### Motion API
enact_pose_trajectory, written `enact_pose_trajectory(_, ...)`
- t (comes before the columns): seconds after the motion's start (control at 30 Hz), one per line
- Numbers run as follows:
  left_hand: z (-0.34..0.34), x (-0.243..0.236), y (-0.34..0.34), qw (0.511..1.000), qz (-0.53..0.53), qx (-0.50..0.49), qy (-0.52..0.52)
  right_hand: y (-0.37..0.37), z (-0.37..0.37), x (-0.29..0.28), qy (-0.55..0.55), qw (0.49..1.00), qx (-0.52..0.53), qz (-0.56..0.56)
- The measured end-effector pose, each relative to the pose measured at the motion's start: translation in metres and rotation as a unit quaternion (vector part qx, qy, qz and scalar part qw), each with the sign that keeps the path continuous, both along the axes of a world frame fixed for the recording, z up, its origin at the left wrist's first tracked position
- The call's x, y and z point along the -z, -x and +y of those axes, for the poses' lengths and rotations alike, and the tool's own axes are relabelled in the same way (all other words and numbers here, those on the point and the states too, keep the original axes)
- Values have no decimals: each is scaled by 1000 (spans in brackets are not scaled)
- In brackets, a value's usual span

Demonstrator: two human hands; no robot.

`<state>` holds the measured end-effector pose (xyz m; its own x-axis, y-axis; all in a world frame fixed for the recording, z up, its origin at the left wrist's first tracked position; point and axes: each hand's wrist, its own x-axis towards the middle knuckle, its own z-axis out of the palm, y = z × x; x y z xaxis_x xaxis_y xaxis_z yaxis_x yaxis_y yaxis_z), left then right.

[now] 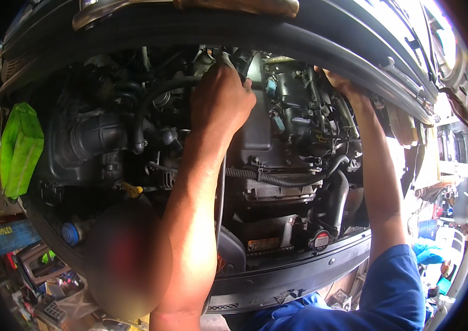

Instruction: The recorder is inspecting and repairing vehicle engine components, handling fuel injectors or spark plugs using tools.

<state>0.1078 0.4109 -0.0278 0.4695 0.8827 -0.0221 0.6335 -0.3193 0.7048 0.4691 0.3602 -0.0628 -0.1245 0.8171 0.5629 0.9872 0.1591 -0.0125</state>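
Note:
My left hand (223, 98) reaches over the engine, its fingers closed. Whatever they grip is hidden behind the knuckles, near dark parts at the back of the engine bay. A thin dark rod or cable (221, 207) runs down beside my left forearm. On the far right, my right hand (337, 81) reaches under the rear edge of the bay; most of its fingers are hidden. The black engine cover (256, 129) lies between my hands. Right of it sits a dark engine part (293, 91) with light blue connectors (278, 122).
A corrugated hose (278, 179) crosses the engine's front, above the radiator cap (320, 240). A black intake duct (98, 135), blue cap (71, 234) and bright green object (21, 150) are left. A wrench (397, 71) rests on the right rear edge. A blurred round patch covers the lower left.

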Motion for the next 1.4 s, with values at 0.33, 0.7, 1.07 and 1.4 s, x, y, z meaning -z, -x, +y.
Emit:
enact_pose_trajectory(0.33, 0, -7, 2, 1000, 21, 3, 19, -29, 12, 5, 0, 997, 77, 30)
enact_pose_trajectory(0.7, 1, -1, 1, 1000, -1, 7, -10, -34, 26, -6, -22, 991, 121, 45)
enact_pose_trajectory(1.07, -1, -2, 0, 1000, -1, -10, -13, -21, 53, -31, -3, 989, 141, 42)
enact_pose_trajectory(1.4, -1, -5, 0, 1000, 6, -11, -2, 7, 84, -56, 74, 990, 121, 16)
